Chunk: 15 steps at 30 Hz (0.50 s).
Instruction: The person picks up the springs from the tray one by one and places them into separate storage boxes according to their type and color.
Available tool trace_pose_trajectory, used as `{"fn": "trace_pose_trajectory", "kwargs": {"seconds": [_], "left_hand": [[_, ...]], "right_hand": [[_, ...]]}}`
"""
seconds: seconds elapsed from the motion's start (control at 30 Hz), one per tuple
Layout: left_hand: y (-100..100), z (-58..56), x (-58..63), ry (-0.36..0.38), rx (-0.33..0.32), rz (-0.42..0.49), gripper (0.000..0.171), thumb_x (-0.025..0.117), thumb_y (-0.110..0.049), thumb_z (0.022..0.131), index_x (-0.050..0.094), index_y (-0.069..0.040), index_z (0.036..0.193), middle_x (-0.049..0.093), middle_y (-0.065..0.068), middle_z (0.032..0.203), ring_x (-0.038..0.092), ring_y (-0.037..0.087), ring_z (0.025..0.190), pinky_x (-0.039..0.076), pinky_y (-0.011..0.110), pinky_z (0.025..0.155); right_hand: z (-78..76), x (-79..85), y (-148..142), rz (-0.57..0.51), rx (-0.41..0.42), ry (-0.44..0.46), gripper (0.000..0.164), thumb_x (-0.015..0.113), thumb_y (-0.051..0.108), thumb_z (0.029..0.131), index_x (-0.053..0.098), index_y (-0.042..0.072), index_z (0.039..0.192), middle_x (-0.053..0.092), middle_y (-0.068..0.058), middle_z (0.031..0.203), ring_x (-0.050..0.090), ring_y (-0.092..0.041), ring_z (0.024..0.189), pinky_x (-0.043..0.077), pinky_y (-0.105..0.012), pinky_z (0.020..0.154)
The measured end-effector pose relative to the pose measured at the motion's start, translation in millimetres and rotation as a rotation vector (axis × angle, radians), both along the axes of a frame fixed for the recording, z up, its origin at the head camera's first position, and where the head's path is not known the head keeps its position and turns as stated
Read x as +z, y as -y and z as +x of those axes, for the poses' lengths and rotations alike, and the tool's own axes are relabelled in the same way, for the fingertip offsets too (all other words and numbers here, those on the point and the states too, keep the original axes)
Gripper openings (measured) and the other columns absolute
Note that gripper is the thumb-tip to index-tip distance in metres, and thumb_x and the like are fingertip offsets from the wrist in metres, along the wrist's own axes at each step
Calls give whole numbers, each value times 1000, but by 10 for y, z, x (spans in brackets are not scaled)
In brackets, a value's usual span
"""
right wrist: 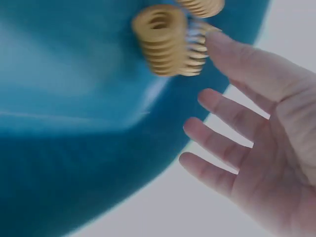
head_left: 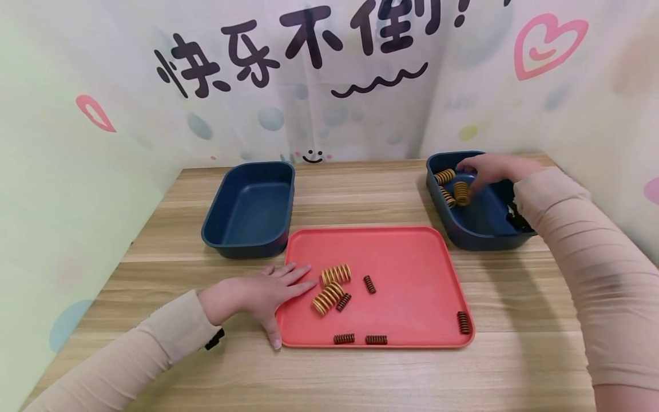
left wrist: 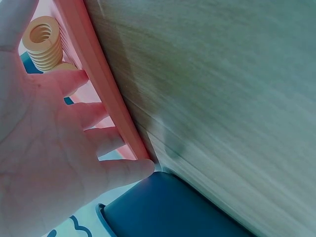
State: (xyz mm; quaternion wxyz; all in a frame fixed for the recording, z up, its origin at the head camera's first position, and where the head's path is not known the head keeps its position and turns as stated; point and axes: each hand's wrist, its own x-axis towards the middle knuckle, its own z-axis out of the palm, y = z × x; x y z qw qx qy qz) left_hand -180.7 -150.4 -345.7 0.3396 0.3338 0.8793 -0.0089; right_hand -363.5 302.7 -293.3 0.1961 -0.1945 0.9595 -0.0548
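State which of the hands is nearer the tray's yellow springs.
Left. The left hand lies across the left edge of the red tray, beside those yellow springs; the right hand is farther away, at the right blue bin.

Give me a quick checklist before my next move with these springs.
1. Left hand touching red tray: ok, at its left edge.
2. Right hand free, fingers open: ok.
3. Right hand away from right-hand blue bin: not ok, over it.
4. Large gold springs available on tray: ok, two.
5. Nearest small dark spring not touching them: cannot tell.
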Motion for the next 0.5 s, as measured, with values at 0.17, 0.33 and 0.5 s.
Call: {"fn": "trace_pose_trajectory", "kwargs": {"seconds": [0.17,0.33,0.5], "left_hand": [[-11,8,18,0,0,1,112,77,-54,60,16,-23,148,0,2,155,-3,29,140,5,56,108],[-12,16,26,3,2,7,111,77,-53,60,16,-22,148,0,3,155,-2,30,140,5,56,108],[-6,14,22,4,1,7,112,77,-54,60,16,-23,148,0,2,155,-3,29,140,5,56,108]], "right_hand": [[165,237,269,104,115,-187,55,65,12,82,42,-7,128,45,-35,125,44,-47,112,36,-56,92],[434,373,648,67,226,-405,48,65,14,83,50,-2,125,52,-28,123,48,-43,111,38,-54,92],[688,348,1013,-31,371,-545,44,68,12,80,55,0,120,57,-21,118,52,-38,106,41,-50,89]]}}
